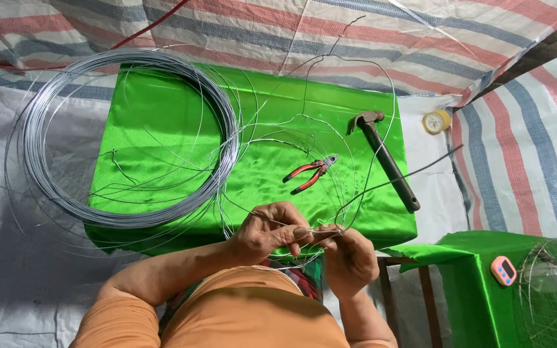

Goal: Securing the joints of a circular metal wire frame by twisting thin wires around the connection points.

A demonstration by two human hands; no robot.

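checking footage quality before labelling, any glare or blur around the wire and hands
Head view: soft even light, sharp throughout; the green cloth shows bright sheen patches near the pliers; the wire coil glints yet stays crisp; thin wire between the left hand and right hand is faint; edges bow slightly.

We have a single view, from a camera worn on our head. It looks steeply down and forward over our chest onto the green-covered tabletop (pixel 162 116). The tabletop fills the middle of the frame at close working range. Our hands sit just below its near edge, at the lower centre. Beyond its far edge we see striped tarpaulin (pixel 356 32). To its right, lower down, stands a second green-covered stand (pixel 478 283).
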